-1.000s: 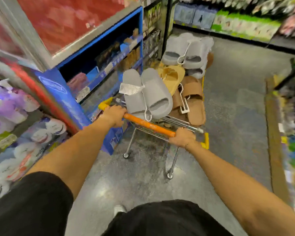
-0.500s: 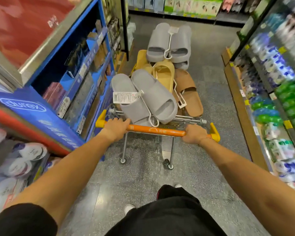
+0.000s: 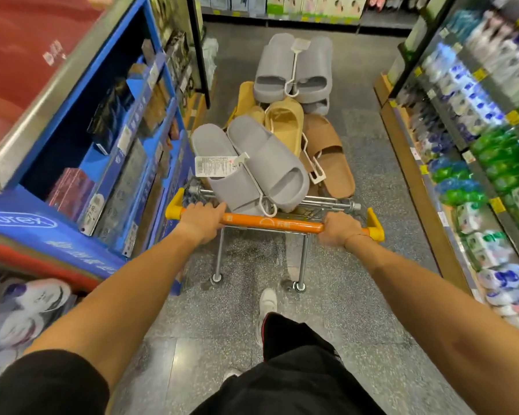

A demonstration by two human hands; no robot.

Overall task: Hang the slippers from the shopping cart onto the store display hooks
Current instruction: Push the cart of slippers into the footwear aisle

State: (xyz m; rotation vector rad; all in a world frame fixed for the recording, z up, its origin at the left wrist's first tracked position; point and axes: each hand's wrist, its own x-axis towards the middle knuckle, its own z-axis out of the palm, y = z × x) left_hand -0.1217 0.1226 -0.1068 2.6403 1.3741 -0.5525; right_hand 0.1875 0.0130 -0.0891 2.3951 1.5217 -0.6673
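Both hands on the cart handle, slippers piled high in the aisle.

Arms stretched forward, the left hand (image 3: 200, 218) curls round the orange handle (image 3: 270, 223) near its left end and the right hand (image 3: 339, 229) wraps it near the right end, knuckles up. The shopping cart (image 3: 304, 259) carries a heap of slippers: a grey pair (image 3: 252, 166) on a white hanger lies at the near edge just over the handle (a printed tag sticks out to its left), a yellow pair (image 3: 283, 124) sits mid-basket, a brown pair (image 3: 330, 154) leans along the right edge, and another grey pair (image 3: 294, 70) tops the far end. Blue shelving (image 3: 126, 130) stands just beside the cart's left side.
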